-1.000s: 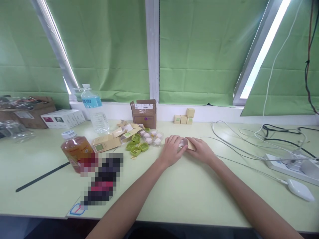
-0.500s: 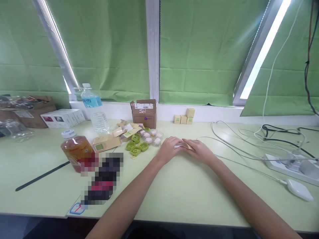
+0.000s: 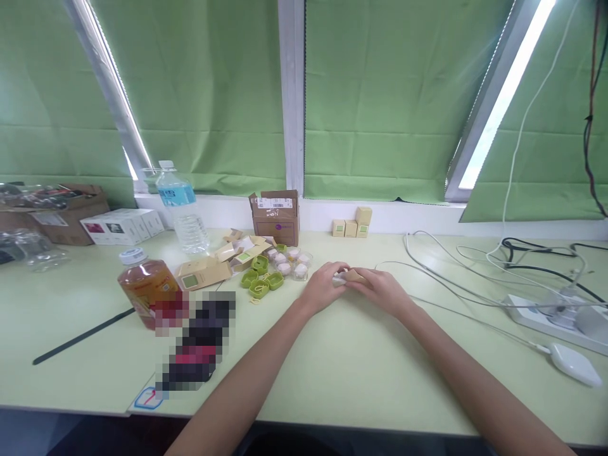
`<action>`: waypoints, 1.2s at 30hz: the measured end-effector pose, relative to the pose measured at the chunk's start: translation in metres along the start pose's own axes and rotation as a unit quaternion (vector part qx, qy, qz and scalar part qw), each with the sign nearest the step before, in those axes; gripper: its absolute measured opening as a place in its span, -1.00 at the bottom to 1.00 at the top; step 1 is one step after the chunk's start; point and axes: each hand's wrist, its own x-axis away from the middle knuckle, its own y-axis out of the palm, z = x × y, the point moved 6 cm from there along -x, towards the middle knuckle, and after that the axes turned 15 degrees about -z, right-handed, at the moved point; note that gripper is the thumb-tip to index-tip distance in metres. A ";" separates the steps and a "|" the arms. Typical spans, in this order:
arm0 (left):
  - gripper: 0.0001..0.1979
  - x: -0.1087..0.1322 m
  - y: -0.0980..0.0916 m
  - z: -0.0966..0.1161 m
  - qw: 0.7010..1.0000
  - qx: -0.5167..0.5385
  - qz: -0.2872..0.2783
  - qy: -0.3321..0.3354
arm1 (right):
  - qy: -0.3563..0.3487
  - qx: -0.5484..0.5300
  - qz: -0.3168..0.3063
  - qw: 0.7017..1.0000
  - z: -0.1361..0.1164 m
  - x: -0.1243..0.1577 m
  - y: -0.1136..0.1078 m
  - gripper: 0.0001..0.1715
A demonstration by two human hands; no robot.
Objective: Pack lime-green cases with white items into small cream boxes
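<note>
Over the middle of the table, my left hand point(image 3: 324, 288) and my right hand point(image 3: 384, 291) meet around a small tan cardboard box point(image 3: 353, 275). Bits of its tan and whitish surfaces show between the fingers; the rest is hidden. Both hands are closed, fingers bent and tips almost touching. Left of my left hand sit clear plastic cups with pale pink round pieces point(image 3: 284, 269). Beside them lie several green cases point(image 3: 259, 289) with thin yellowish loops. Behind my hands, small tan boxes point(image 3: 350, 228) stand by the wall, one stacked on another.
Opened tan cartons point(image 3: 204, 272), a water bottle point(image 3: 183, 215), an orange drink bottle point(image 3: 151, 288) and a blurred dark object point(image 3: 199, 342) occupy the left. A brown box point(image 3: 275, 218) stands behind. White cables point(image 3: 441, 285) run to a power strip point(image 3: 546, 316) and white adapter point(image 3: 574, 364) at right.
The fingers have shifted slightly around the small box, and its tan part between them looks a little different. The whole view has moved very slightly; other things stay in place.
</note>
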 end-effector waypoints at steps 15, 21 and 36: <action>-0.70 -0.002 -0.016 -0.008 0.998 -0.021 0.034 -0.039 | 0.051 0.023 0.039 0.998 0.013 0.001 -0.007 -0.70; -0.73 -0.003 -0.021 -0.001 0.998 -0.001 0.053 -0.027 | 0.047 0.021 0.082 0.995 0.012 0.001 -0.008 -0.66; -0.54 -0.010 -0.016 -0.016 0.939 0.332 0.082 -0.048 | 0.095 -0.426 0.067 0.897 0.018 0.000 -0.002 -0.46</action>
